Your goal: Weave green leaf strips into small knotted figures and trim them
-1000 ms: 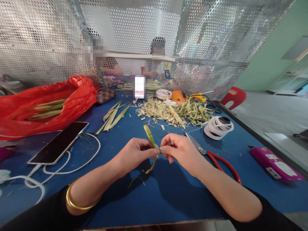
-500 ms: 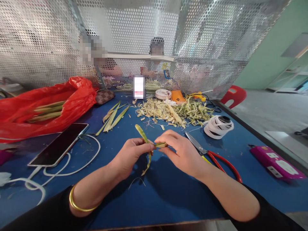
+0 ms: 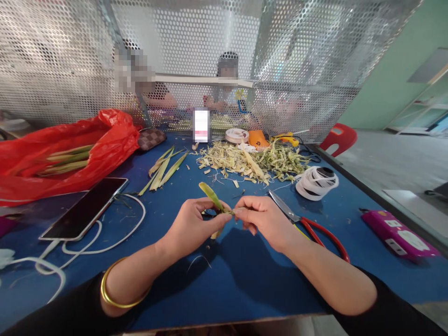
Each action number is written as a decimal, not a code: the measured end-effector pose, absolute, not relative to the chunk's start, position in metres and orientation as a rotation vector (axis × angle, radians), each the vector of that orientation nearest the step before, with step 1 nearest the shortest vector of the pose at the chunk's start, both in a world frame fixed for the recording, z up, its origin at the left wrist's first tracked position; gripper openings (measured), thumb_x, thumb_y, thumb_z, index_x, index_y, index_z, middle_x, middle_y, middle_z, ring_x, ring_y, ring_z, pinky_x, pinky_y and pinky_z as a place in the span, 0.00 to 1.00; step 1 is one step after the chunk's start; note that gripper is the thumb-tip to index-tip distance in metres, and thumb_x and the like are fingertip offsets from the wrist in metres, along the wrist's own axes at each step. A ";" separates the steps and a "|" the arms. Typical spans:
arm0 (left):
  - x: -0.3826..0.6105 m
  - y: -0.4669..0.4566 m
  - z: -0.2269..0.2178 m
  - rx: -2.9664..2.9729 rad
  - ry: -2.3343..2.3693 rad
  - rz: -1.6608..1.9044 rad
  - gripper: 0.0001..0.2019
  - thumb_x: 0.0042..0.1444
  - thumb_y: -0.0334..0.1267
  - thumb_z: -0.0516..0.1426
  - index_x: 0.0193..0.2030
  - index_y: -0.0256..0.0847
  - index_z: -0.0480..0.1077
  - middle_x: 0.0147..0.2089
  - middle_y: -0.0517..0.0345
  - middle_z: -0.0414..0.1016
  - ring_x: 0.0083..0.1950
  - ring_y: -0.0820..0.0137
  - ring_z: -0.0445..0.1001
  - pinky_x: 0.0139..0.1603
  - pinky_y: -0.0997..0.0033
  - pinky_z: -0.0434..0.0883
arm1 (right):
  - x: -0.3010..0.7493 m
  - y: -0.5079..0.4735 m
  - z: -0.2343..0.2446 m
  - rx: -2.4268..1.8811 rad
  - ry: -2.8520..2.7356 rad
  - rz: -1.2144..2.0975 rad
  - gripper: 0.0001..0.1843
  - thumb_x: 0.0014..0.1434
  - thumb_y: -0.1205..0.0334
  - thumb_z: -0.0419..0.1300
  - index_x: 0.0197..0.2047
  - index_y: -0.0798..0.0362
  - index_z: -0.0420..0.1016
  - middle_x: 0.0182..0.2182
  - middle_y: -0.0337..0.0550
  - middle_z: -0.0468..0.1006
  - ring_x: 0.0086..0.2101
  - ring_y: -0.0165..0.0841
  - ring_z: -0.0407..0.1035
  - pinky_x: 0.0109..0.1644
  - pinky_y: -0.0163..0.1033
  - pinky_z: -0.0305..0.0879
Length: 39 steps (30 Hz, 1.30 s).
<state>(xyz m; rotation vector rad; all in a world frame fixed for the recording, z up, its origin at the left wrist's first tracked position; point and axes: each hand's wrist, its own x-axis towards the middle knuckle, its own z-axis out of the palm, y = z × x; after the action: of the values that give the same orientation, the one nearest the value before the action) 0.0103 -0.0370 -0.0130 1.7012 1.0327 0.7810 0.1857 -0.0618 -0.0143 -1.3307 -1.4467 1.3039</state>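
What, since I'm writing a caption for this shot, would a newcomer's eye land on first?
Probably the bright red bag at the far left, open around long leaves. Next come the bare hands at centre: the left hand grips a green leaf strip, the right hand pinching close beside it. Beyond them sprawls a pale heap of shreds on the blue table.

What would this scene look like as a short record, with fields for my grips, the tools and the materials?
Left grip: pinching a green leaf strip
Right grip: pinched at the same leaf strip
Scissors: red-handled, lying on the blue table
Spool: white cord, beyond the scissors
Trimmings: heaped toward the mesh screen
Red bag: at left, holding long leaves
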 end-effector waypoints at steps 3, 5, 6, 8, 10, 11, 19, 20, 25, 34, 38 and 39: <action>0.013 -0.041 -0.017 1.859 1.111 0.884 0.07 0.50 0.38 0.58 0.30 0.39 0.76 0.30 0.58 0.77 0.36 0.67 0.73 0.38 0.71 0.68 | 0.183 -0.059 -0.017 -1.260 -1.182 1.580 0.10 0.50 0.60 0.59 0.21 0.54 0.69 0.11 0.28 0.58 0.12 0.21 0.50 0.23 0.33 0.60; 0.014 -0.043 -0.020 1.898 1.118 0.931 0.05 0.50 0.37 0.58 0.29 0.40 0.75 0.29 0.59 0.77 0.36 0.67 0.73 0.39 0.72 0.67 | 0.182 -0.059 -0.019 -1.212 -1.096 1.727 0.11 0.50 0.59 0.60 0.20 0.54 0.68 0.11 0.25 0.55 0.11 0.20 0.46 0.23 0.35 0.63; 0.014 -0.043 -0.021 1.884 1.125 0.937 0.05 0.49 0.36 0.58 0.29 0.40 0.75 0.29 0.59 0.77 0.36 0.68 0.72 0.39 0.72 0.67 | 0.181 -0.059 -0.021 -1.206 -1.106 1.752 0.13 0.52 0.57 0.59 0.20 0.53 0.66 0.11 0.25 0.54 0.10 0.20 0.46 0.23 0.35 0.63; 0.014 -0.041 -0.022 1.787 1.135 0.922 0.04 0.49 0.36 0.58 0.29 0.39 0.74 0.29 0.59 0.76 0.34 0.69 0.72 0.39 0.72 0.67 | 0.181 -0.061 -0.023 -1.259 -1.279 1.621 0.17 0.57 0.55 0.55 0.20 0.53 0.64 0.11 0.27 0.55 0.11 0.23 0.52 0.24 0.36 0.63; 0.013 -0.039 -0.023 1.623 1.127 0.890 0.04 0.48 0.37 0.59 0.30 0.39 0.74 0.29 0.60 0.75 0.33 0.70 0.71 0.37 0.72 0.66 | 0.181 -0.062 -0.023 -1.336 -1.556 1.251 0.13 0.60 0.55 0.53 0.27 0.52 0.67 0.15 0.31 0.63 0.17 0.27 0.62 0.27 0.35 0.63; 0.012 -0.037 -0.022 1.535 1.112 0.871 0.05 0.47 0.37 0.60 0.30 0.39 0.74 0.29 0.60 0.74 0.33 0.70 0.70 0.37 0.72 0.66 | 0.182 -0.063 -0.023 -1.339 -1.683 1.037 0.09 0.60 0.56 0.54 0.33 0.52 0.69 0.19 0.34 0.68 0.22 0.29 0.66 0.30 0.35 0.63; 0.011 -0.036 -0.020 1.185 0.988 0.756 0.04 0.46 0.37 0.60 0.28 0.40 0.76 0.28 0.59 0.74 0.33 0.70 0.69 0.39 0.73 0.65 | 0.195 -0.061 -0.018 -1.144 -2.274 0.087 0.12 0.63 0.69 0.49 0.41 0.50 0.73 0.35 0.44 0.72 0.33 0.31 0.67 0.35 0.35 0.61; 0.011 -0.036 -0.020 1.162 0.980 0.741 0.04 0.46 0.36 0.61 0.28 0.40 0.76 0.28 0.59 0.74 0.33 0.70 0.69 0.39 0.73 0.65 | 0.197 -0.060 -0.019 -1.140 -2.299 0.024 0.13 0.63 0.70 0.49 0.40 0.50 0.74 0.33 0.43 0.72 0.31 0.31 0.65 0.34 0.35 0.59; 0.012 -0.035 -0.021 1.053 0.981 0.714 0.04 0.43 0.35 0.61 0.26 0.38 0.76 0.27 0.57 0.75 0.32 0.70 0.70 0.38 0.72 0.66 | 0.200 -0.058 -0.019 -1.070 -2.409 -0.035 0.12 0.65 0.62 0.49 0.39 0.51 0.74 0.33 0.43 0.71 0.30 0.31 0.62 0.36 0.37 0.57; 0.012 -0.039 -0.018 1.455 1.029 0.724 0.08 0.47 0.41 0.61 0.30 0.38 0.75 0.28 0.58 0.75 0.31 0.70 0.70 0.34 0.72 0.66 | 0.189 -0.061 -0.019 -1.296 -2.006 0.781 0.13 0.63 0.62 0.50 0.26 0.53 0.65 0.22 0.35 0.63 0.24 0.27 0.58 0.29 0.33 0.54; 0.011 -0.038 -0.016 1.647 1.020 0.769 0.08 0.49 0.41 0.60 0.32 0.38 0.76 0.33 0.57 0.78 0.36 0.66 0.73 0.40 0.70 0.68 | 0.189 -0.059 -0.023 -1.376 -1.714 1.176 0.14 0.62 0.57 0.50 0.27 0.52 0.65 0.17 0.32 0.58 0.19 0.25 0.53 0.23 0.33 0.48; 0.011 -0.037 -0.015 1.634 0.995 0.755 0.09 0.49 0.41 0.61 0.33 0.39 0.77 0.35 0.56 0.79 0.39 0.65 0.74 0.43 0.70 0.69 | 0.190 -0.059 -0.022 -1.374 -1.706 1.162 0.14 0.61 0.57 0.51 0.27 0.52 0.66 0.17 0.32 0.58 0.19 0.25 0.53 0.23 0.32 0.48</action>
<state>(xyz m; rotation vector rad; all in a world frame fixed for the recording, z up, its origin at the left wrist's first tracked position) 0.0110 -0.0373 -0.0153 1.6337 0.9946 0.7554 0.1901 -0.0588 -0.0219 -1.3737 -1.7056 1.1621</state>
